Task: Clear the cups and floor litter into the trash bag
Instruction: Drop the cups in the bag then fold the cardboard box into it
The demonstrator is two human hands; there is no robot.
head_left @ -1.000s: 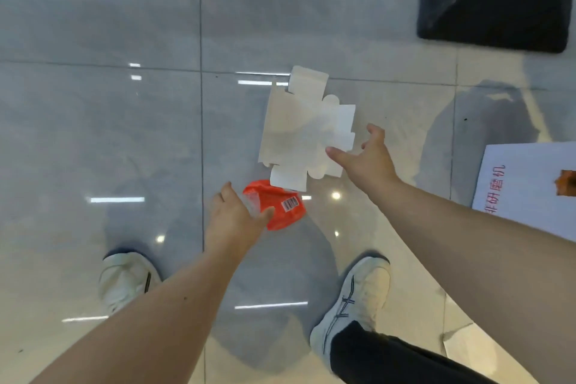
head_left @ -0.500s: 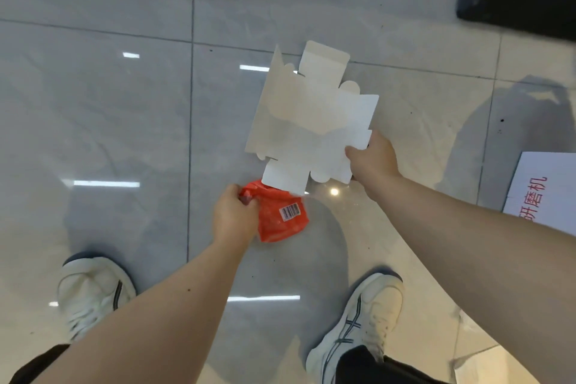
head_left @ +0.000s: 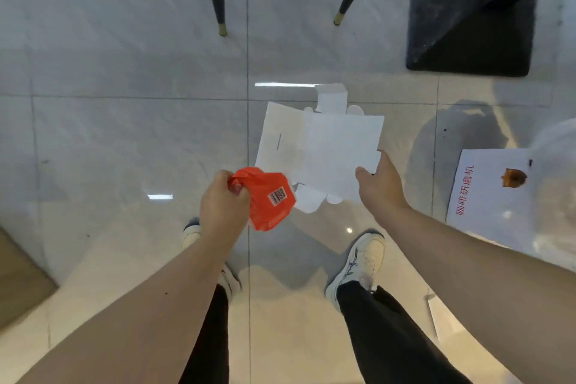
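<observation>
Here the left hand (head_left: pixel 223 201) pinches the red wrapper (head_left: pixel 269 198); the right hand (head_left: pixel 380 185) grips the flattened white carton (head_left: pixel 324 146).

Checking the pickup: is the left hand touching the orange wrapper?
Touching. The head view shows the left hand closed around one end of the orange wrapper, its fingers pinching the crumpled edge.

Left hand (head_left: pixel 223 203) pinches orange wrapper (head_left: pixel 270 198); right hand (head_left: pixel 378 185) holds flattened carton (head_left: pixel 324 146).
</observation>
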